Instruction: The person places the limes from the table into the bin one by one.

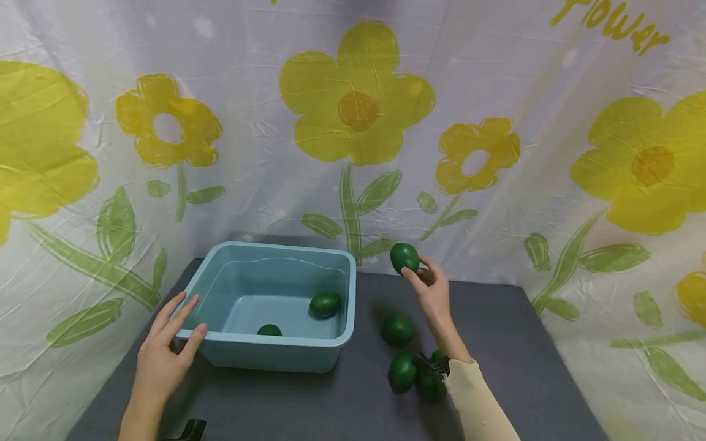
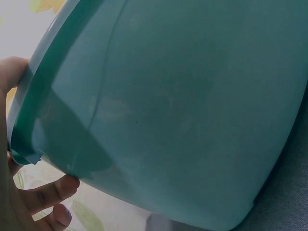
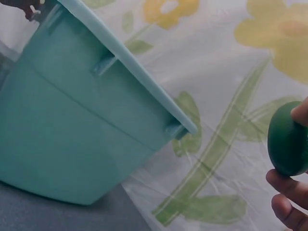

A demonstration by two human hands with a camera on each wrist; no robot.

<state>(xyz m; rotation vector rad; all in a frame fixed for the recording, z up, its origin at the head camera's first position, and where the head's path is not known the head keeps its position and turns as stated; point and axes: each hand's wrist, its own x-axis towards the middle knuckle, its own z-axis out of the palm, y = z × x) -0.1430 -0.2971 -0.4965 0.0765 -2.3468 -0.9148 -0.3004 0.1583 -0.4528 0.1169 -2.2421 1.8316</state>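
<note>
A dark green, egg-shaped fruit [image 1: 404,258] is held up above the table in my right hand [image 1: 432,288], pinched between thumb and fingers. The right wrist view shows the same fruit [image 3: 285,139], with the thumb on its upper side and fingertips beneath. My left hand [image 1: 165,352] holds the near left corner of a light blue plastic bin [image 1: 270,354], its thumb over the front rim and its fingers along the left side. Inside the bin lie a green fruit [image 1: 325,304] by the right wall and another green fruit [image 1: 269,330], partly hidden behind the front rim.
On the dark grey table [image 1: 353,404], several more green fruits [image 1: 397,331] lie right of the bin, some partly hidden under my right wrist. A white cloth with printed yellow flowers [image 1: 358,110] hangs behind and at both sides.
</note>
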